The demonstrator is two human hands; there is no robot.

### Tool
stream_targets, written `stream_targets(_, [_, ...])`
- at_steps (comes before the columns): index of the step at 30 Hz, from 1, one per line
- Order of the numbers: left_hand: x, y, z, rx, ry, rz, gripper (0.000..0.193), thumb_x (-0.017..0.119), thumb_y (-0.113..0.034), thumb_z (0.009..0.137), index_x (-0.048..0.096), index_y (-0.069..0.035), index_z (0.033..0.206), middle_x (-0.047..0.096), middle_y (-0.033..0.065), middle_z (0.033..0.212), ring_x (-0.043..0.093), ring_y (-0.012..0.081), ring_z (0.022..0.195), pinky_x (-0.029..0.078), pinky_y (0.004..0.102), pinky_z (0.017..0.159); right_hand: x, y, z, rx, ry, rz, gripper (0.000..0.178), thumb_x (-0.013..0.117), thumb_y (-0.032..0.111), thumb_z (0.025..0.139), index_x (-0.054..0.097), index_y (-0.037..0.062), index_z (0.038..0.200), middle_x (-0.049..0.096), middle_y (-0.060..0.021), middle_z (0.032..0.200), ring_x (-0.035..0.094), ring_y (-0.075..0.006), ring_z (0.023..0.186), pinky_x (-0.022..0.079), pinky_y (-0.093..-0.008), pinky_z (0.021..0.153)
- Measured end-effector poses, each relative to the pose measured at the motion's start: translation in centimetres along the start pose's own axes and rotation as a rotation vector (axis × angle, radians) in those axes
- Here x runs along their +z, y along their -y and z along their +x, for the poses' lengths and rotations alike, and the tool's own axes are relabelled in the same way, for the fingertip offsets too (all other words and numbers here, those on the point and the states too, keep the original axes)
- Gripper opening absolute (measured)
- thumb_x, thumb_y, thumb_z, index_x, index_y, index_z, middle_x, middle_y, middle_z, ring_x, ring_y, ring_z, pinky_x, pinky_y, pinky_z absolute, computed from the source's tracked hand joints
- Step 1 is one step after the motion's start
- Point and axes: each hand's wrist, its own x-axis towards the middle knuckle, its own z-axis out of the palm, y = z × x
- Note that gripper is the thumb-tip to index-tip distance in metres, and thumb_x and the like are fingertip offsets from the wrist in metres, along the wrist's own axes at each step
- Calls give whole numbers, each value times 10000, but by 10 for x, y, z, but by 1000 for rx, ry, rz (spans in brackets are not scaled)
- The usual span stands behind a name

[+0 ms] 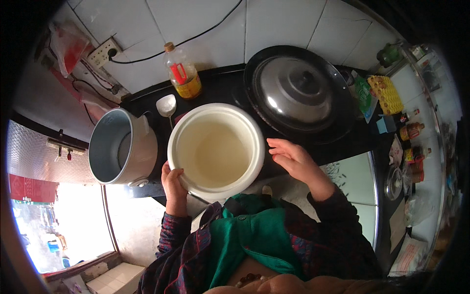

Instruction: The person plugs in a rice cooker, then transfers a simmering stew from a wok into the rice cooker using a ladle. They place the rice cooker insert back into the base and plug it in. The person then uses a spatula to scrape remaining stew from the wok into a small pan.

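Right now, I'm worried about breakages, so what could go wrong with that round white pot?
The round white pot might slip: the left hand holds its rim, but the right hand is open, showing no clear grip. The spatula lies close behind the pot, so shifting the pot could knock it.

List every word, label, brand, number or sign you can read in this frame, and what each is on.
No text can be read clearly.
White pot: no text visible.
Clear bottle with red handle: label too blurred.
Green packet: print too blurred.
Small bottles at right: labels too small.
White bag, lower right: print too blurred.
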Motion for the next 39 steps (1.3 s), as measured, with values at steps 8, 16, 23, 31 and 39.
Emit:
stream_targets(8, [10,17,-14,70,-51,66,423,466,-29,723,509,20,1142,582,115,1029,552,211,926,456,304,824,-157,13,89,-428,-242,-831,383,587,105,814,554,11,1184,579,-200,1069,580,-351,988,479,-418,853])
stream_targets(16, [-6,28,-37,171,-25,33,462,436,-180,890,426,9,1312,536,145,1223,518,250,1132,418,388,963,-218,-20,171,-180,-3,-1062,315,636,172,785,580,75,1079,534,-242,1142,553,-430,1041,470,-482,858])
stream_targets(23, [-6,12,-100,194,-346,94,485,417,-214,924,372,-22,1367,494,158,1304,476,255,1198,349,427,1024,-229,-13,168,-272,-122,-966,231,591,150,795,582,71,1012,545,-236,1019,565,-444,933,476,-498,797])
stream_targets(31, [7,-35,-120,448,-169,170,468,423,-175,932,382,-30,1375,502,179,1319,455,281,1244,336,430,1035,-321,70,-2,-449,-522,-299,281,603,209,870,589,68,1112,640,-77,933,616,-175,810,489,-300,700])
stream_targets(39, [15,-60,-127,540,440,163,488,468,-183,923,380,13,1361,513,157,1253,489,275,1179,370,423,1027,-253,-4,-370,-440,-1324,431,256,515,214,934,532,71,1146,647,-33,937,622,-107,800,520,-228,692])
